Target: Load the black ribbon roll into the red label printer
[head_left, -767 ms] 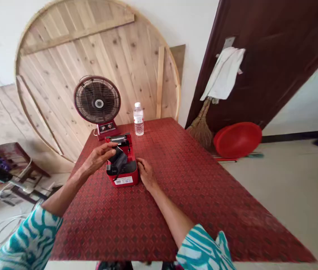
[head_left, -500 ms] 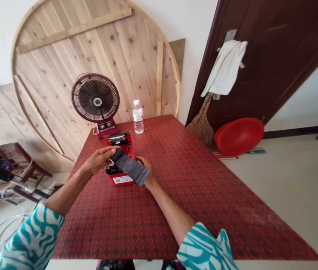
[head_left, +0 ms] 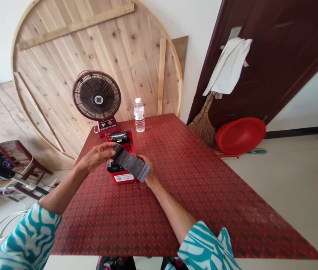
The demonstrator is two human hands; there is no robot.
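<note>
A flat dark grey strip (head_left: 131, 164) is stretched between my two hands above a small red box (head_left: 120, 176) on the red patterned table (head_left: 176, 180). My left hand (head_left: 95, 157) pinches the strip's far left end. My right hand (head_left: 150, 173) holds its near right end, mostly hidden under the strip. The box is open, with a black and metal part (head_left: 119, 136) at its far end and a white label on its near side.
A table fan (head_left: 97, 98) and a water bottle (head_left: 139, 115) stand at the table's far edge. A round wooden tabletop leans on the wall behind. A broom (head_left: 204, 125) and red basin (head_left: 242, 135) sit by the dark door. Stools and cables lie at left.
The dark strip, bunched in the box under my left hand at first, has been lifted out and spread flat between both hands. My right hand moved from the box's side to the strip's end.
</note>
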